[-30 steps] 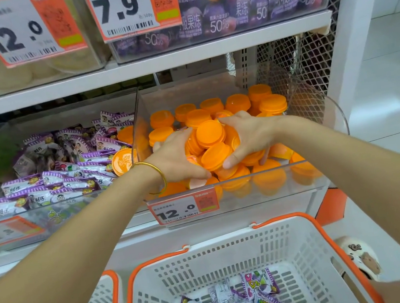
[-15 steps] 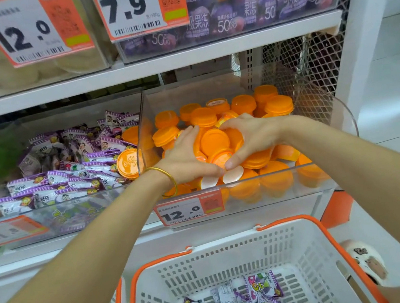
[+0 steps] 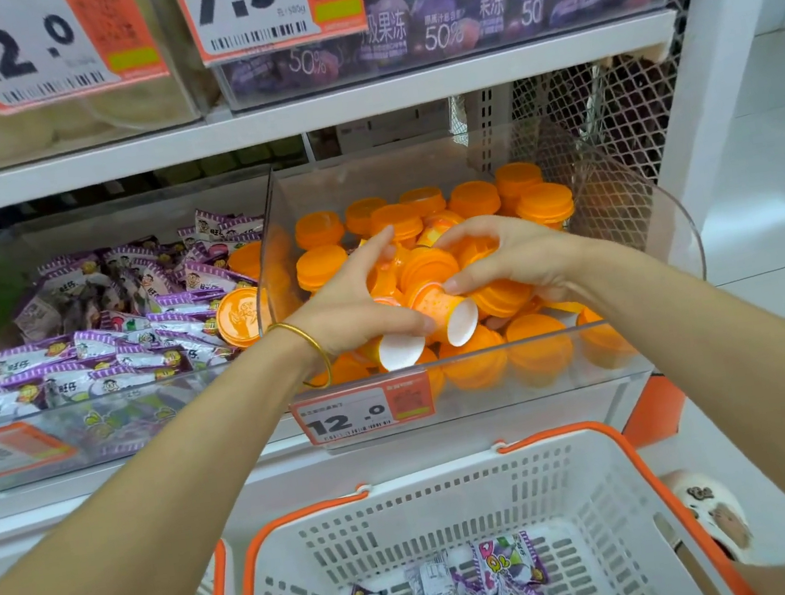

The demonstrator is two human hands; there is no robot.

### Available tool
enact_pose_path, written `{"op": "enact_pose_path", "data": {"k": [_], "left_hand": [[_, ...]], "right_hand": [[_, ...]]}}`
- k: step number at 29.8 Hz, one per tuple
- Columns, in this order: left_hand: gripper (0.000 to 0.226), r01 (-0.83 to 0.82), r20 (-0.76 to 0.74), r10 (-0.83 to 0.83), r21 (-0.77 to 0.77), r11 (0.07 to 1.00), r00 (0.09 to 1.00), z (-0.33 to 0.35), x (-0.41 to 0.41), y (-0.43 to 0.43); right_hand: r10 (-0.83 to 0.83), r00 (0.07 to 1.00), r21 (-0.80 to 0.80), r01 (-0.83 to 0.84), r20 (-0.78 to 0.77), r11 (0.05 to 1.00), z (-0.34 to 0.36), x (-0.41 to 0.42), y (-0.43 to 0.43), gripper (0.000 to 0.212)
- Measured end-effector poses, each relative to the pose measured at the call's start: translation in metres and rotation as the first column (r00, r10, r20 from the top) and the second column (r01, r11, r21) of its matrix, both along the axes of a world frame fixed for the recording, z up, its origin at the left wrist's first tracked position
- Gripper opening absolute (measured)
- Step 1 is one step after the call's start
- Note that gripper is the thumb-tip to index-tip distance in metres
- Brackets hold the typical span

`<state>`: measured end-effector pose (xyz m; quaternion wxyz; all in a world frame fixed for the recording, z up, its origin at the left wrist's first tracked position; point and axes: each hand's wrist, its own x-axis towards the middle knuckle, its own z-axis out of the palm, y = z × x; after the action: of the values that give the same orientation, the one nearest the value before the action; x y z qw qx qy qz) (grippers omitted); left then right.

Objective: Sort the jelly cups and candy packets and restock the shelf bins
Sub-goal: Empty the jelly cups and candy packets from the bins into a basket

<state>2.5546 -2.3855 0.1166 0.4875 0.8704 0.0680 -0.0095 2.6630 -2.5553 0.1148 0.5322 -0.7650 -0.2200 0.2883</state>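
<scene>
Jelly cups (image 3: pixel 427 269) at the right bin (image 3: pixel 668 228) — candy packets (image 3: pixel 506 563) unshelved
My left hand (image 3: pixel 351 308) and right hand (image 3: pixel 515 254) clasp a bunch inside it; packets lie in the near basket (image 3: pixel 412 521) (roughly halfway, I'd judge).

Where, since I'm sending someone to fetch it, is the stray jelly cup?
On the lower shelf, find the clear bin of purple packets. Against its right wall lies the cup, on its side, orange lid facing you amid purple wrappers.
</scene>
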Motion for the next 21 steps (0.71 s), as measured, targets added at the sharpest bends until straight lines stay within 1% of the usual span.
{"op": "enact_pose_path", "data": {"k": [4, 7, 14, 18, 21], "left_hand": [[0.096, 0.005, 0.045, 0.0, -0.112, 0.994, 0.999, 0.005, -0.002, 0.0], [0.103, 0.009, 0.087, 0.003, -0.135, 0.991, 0.996, 0.011, -0.005, -0.001], [0.113, 0.045, 0.184, -0.017, -0.153, 0.987, 0.983, 0.032, -0.029, -0.013], [0.11, 0.079, 0.251, -0.045, -0.127, 0.989, 0.967, 0.042, -0.062, -0.026], [0.104, 0.093, 0.305, -0.059, -0.099, 0.991, 0.951, 0.044, -0.099, -0.041]], "right_hand": [[-0.025, 0.998, 0.076, 0.03, -0.06, 0.997, 0.007, -0.002, -0.002, 0.036], [-0.026, 0.998, 0.105, 0.031, -0.055, 0.994, 0.015, -0.002, -0.005, 0.033], [-0.018, 1.0, 0.157, 0.021, -0.021, 0.987, 0.043, -0.019, -0.018, 0.035], [-0.009, 1.0, 0.187, 0.004, 0.028, 0.982, 0.061, -0.053, -0.036, 0.039], [-0.006, 0.998, 0.185, -0.007, 0.067, 0.983, 0.067, -0.094, -0.054, 0.048]]}}
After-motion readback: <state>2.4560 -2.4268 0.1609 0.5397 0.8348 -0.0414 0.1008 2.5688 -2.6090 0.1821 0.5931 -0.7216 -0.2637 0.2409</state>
